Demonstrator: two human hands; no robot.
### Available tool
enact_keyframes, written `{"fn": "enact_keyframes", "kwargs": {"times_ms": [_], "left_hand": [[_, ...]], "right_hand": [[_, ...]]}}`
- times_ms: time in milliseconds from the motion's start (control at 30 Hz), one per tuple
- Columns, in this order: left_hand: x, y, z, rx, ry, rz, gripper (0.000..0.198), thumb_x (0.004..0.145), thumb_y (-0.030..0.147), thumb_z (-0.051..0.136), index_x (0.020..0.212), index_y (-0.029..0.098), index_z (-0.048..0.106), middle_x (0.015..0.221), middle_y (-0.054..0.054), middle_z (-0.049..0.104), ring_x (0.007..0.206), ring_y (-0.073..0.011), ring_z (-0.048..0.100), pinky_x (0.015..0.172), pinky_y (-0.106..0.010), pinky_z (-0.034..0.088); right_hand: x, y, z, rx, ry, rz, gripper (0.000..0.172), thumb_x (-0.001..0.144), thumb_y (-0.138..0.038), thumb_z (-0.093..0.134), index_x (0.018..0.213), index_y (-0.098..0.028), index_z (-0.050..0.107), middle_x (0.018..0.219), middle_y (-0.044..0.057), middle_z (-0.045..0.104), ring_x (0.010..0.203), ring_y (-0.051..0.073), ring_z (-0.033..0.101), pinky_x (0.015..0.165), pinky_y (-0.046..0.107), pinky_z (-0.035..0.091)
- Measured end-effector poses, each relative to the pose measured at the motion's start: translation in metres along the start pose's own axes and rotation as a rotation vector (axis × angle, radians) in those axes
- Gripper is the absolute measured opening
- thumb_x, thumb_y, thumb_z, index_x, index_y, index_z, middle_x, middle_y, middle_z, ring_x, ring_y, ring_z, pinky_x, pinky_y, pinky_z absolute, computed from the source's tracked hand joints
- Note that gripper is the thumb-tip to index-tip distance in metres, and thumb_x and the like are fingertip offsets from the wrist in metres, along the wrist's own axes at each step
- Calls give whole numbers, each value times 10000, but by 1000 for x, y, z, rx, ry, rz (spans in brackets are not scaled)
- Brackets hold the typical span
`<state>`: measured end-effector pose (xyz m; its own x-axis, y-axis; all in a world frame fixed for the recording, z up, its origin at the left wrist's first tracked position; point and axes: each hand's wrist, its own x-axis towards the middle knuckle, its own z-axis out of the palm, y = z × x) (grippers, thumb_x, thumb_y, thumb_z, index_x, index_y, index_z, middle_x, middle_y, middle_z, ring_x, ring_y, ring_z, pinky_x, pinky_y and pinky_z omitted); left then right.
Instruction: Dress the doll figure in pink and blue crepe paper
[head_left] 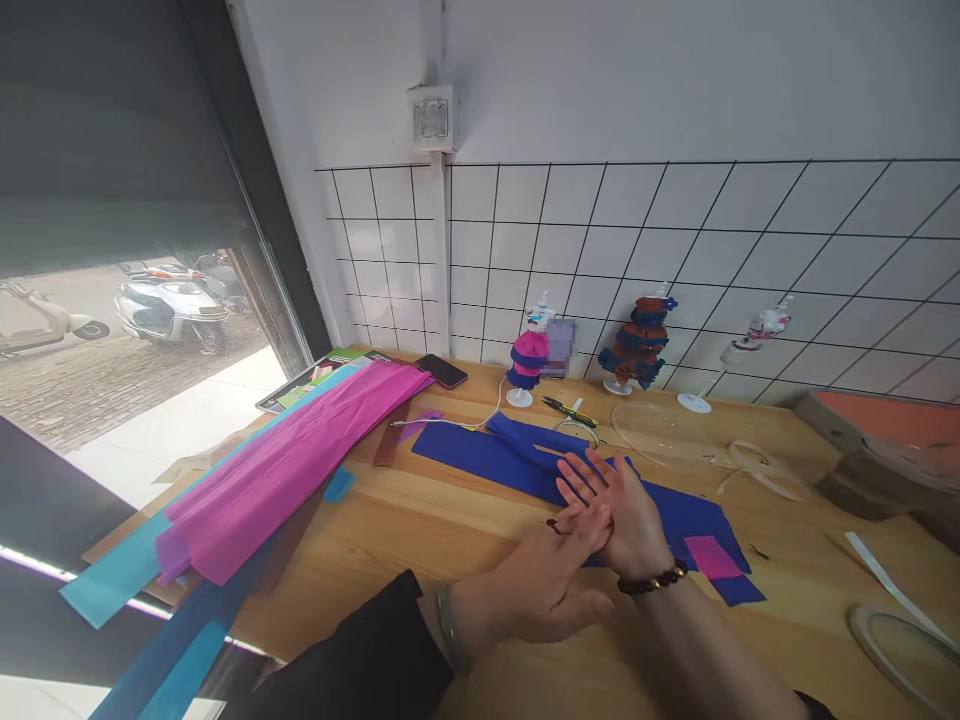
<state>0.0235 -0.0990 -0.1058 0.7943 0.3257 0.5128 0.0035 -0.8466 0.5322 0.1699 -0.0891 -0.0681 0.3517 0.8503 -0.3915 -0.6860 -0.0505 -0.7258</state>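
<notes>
Black sleeve [375,650] and one green bangle [448,628] mark the left forearm, nearest the lens. Next, the left hand [540,585]: fingers extended and close together, gripping nothing, tips laid against the right hand [626,510]. On the right hand, one bead bracelet [652,578] sits at the wrist. Its fingers are straight and spread, holding nothing, above the blue sheet [487,455].

One blue sheet lies flat on the wooden table [420,530], under the right hand and the left fingertips. One small pink piece [711,556] lies on the sheet's near right corner. Left of the sheet lies one magenta crepe bundle [300,460]. Beyond the sheet come one pair of scissors [568,410] and one phone [441,370], then three small stands [637,340] along the wall.
</notes>
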Motion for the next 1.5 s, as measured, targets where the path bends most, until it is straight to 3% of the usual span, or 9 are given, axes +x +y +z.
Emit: {"fn": "enact_keyframes", "kwargs": {"times_ms": [200,367,633,867,1033,1200,1267,1333,1500], "left_hand": [[1,1,-4,-47,9,26,791,914,599,222,1486,137,-71,1449,-196,401,1410,-275,274,1127,-471,267],[-1,-2,-3,-17,36,37,886,883,655,249,1467,131,-163,1500,-222,299,1437,-293,195,1138,-489,234],[-1,-6,-1,-28,-11,-89,967,833,725,237,1484,78,-69,1556,-244,65,1447,-357,76,1153,-533,167],[2,-3,-10,-30,37,-112,913,850,709,162,1491,100,-65,1517,-204,275,1442,-332,140,1160,-536,96],[2,-6,-5,51,61,-50,792,904,618,181,1496,117,19,1547,-200,189,1449,-311,123,1159,-522,134],[1,2,-7,81,-71,10,658,945,510,266,1491,187,90,1420,-136,466,1382,-227,332,1173,-493,100],[2,3,-8,107,-169,6,666,918,534,356,1475,206,195,1375,-119,520,1375,-235,342,1171,-487,120],[3,-1,-9,142,-157,-67,651,890,538,434,1435,202,313,1378,-127,512,1363,-254,354,1146,-471,209],[4,-27,-10,238,13,-414,390,874,434,528,1157,182,621,1058,-107,676,1040,-249,554,934,-406,424]], "right_hand": [[1,-5,3,36,-55,49,282,947,-405,376,920,-221,588,945,58,695,849,160,687,719,312,578],[-13,3,14,21,-27,-4,301,936,-429,415,919,-190,597,827,40,697,732,137,679,644,257,567],[-36,36,23,36,-52,-101,322,810,-538,553,948,-248,575,798,-22,696,748,144,673,741,294,554],[-42,67,30,-66,-187,-142,468,776,-732,427,946,-340,616,775,-8,706,767,222,682,677,376,542],[-32,26,32,-11,-156,-50,463,800,-646,478,1004,-256,619,844,8,686,713,163,655,649,311,537],[-5,-33,13,-12,-134,-126,449,850,-622,389,925,-226,587,874,34,649,723,154,626,649,299,523],[7,-59,-5,-288,-93,-454,458,850,-621,339,905,-229,569,871,47,628,760,170,623,676,322,519],[16,-83,-29,-444,-17,-583,436,817,-618,421,970,-239,573,900,42,614,804,174,611,717,324,498],[20,-113,-108,-963,120,-574,324,602,-396,757,855,-210,678,755,35,648,727,195,584,671,325,446]]}}
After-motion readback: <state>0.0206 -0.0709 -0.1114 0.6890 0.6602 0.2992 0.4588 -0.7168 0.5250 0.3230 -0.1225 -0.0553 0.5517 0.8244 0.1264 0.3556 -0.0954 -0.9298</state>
